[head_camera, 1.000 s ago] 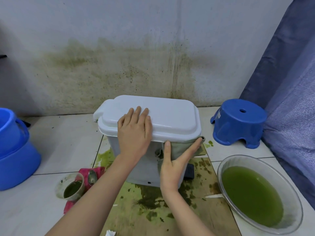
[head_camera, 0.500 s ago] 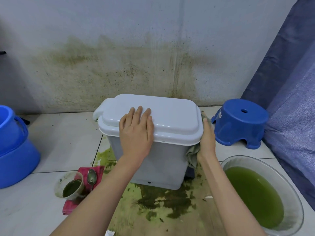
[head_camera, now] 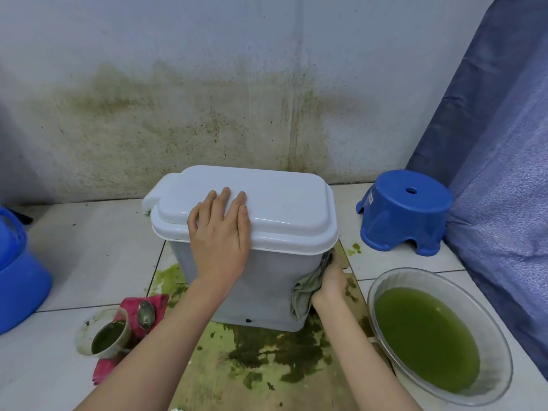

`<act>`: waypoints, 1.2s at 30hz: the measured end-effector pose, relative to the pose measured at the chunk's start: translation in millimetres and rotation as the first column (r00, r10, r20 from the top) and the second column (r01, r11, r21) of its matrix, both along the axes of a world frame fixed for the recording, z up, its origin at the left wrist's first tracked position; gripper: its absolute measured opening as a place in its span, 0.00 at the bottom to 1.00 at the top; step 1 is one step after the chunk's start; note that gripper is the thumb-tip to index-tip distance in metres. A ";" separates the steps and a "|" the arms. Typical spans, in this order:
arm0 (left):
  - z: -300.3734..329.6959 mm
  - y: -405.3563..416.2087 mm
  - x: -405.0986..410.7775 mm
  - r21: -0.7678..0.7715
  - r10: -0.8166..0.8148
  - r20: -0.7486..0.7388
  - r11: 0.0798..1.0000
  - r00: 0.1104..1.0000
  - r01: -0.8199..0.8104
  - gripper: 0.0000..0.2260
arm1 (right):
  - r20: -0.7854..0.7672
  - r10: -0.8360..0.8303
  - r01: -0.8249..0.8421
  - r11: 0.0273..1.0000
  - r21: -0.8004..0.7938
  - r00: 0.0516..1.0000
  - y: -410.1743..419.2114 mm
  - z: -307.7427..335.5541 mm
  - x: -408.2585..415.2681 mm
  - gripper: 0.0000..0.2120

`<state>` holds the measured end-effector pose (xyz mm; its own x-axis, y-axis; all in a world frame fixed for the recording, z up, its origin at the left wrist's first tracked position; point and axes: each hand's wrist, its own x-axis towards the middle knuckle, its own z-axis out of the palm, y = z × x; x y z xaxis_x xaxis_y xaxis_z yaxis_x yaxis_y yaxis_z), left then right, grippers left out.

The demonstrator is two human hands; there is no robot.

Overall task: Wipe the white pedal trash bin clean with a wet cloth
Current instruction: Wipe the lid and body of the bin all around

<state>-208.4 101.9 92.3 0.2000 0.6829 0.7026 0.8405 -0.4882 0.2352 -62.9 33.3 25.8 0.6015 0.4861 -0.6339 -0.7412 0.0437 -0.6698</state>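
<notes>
The white rectangular plastic pedal trash bin (head_camera: 255,280) is standing on the tiled floor (head_camera: 98,268) close to the stained back wall (head_camera: 207,99), partly on a brown board (head_camera: 267,378) smeared with green sludge. The left hand (head_camera: 221,235) is lying flat on the closed lid, fingers straight, pressing down and holding nothing. The right hand (head_camera: 330,281) is pushing a damp grey-green cloth (head_camera: 305,287) against the bin's right side, near its front right corner — whether its fingers are curling round the cloth I cannot tell, since they are turned away from the camera.

The risks, as I judge them: the cloth's lower end is hanging near the sludge on the board, so a downward stroke is liable to pick up green muck and smear it back onto the white wall. The wide clear bowl of green liquid (head_camera: 430,336) is sitting just beside the right forearm — an elbow swinging outward could tip or splash it. The board looks wet, and a hard sideways push could slide the light bin if the left hand eases off.
</notes>
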 end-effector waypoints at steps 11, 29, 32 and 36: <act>6.0 -7.0 -5.4 -0.049 -0.026 -0.008 0.998 1.000 0.025 0.21 | 0.909 -0.001 -0.114 0.992 0.053 0.417 -30.3 56.4 -41.1 0.18; 27.7 69.9 -87.6 -0.596 0.077 0.319 0.791 0.945 0.137 0.23 | 0.599 0.342 0.105 0.913 -0.394 -0.724 -18.7 67.9 -42.6 0.26; 22.7 70.5 -81.1 -0.578 0.088 0.477 0.780 0.874 0.238 0.23 | 0.643 0.330 0.098 0.924 -0.369 -0.692 -0.3 73.7 -55.8 0.25; 18.9 62.0 -81.5 -0.554 0.114 0.516 0.800 0.849 0.230 0.22 | 0.609 0.302 -0.007 0.893 -0.451 -0.734 27.6 85.9 -91.5 0.26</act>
<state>-289.9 163.9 111.3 -0.0075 0.9830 0.1833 0.4890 -0.1563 0.8582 -154.4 60.9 111.7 -0.0143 0.8277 0.5609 0.9986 0.0400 -0.0335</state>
